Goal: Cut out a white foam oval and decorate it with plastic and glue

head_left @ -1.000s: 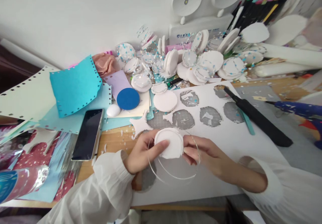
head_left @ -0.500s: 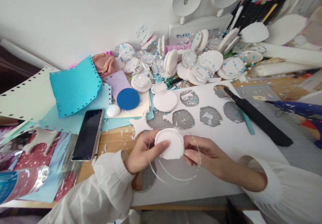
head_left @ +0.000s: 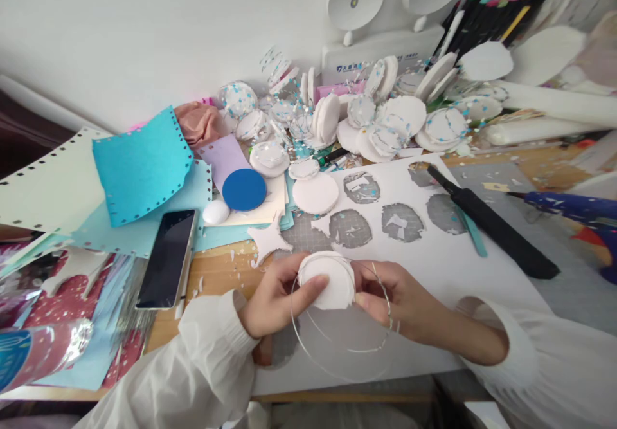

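Between my hands, above a white sheet with round holes cut in it (head_left: 424,313), is a white foam disc (head_left: 335,284). My left hand (head_left: 284,294) pinches the disc's left side, its thumb lying across the face. At the right rim, my right hand (head_left: 398,297) has thumb and fingers closed on a thin white wire (head_left: 308,352), pressed against the disc's edge. The wire runs around the disc and loops loosely below it, with small beads or bumps on its right part. The fingers behind the disc are hidden.
Several foam discs wound with beaded wire (head_left: 385,136) crowd the back. A black-handled tool (head_left: 501,229) and a blue glue gun (head_left: 569,204) lie at the right. On the left are a phone (head_left: 166,258), a blue disc (head_left: 244,190), coloured sheets (head_left: 144,165) and a plastic bottle (head_left: 43,352).
The wire loop has swung lower and to the right, and now lies wider below the disc. Both hands keep their grip, with the disc shifted slightly.
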Demonstrator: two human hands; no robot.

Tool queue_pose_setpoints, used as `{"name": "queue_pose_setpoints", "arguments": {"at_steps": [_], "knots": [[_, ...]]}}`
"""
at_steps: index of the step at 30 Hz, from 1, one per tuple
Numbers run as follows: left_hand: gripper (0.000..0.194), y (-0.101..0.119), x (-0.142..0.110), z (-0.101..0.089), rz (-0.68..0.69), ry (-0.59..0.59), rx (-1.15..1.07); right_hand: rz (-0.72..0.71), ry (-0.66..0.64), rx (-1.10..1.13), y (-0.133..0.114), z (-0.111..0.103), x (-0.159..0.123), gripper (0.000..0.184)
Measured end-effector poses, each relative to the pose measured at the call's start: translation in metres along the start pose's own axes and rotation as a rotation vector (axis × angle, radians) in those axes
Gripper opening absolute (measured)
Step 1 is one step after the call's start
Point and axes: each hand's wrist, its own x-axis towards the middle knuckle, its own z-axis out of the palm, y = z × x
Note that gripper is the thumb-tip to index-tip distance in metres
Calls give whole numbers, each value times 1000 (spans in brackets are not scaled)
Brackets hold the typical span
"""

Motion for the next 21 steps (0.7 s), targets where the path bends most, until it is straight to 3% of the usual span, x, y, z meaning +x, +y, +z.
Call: {"name": "queue_pose_setpoints", "arguments": {"at_steps": [13,21], "knots": [[22,1,0,1,51,-18,95,33,12,-15,0,1,1,16],[30,-1,1,2,92,-14,178,120,9,-19,3,2,-1,11]]}}
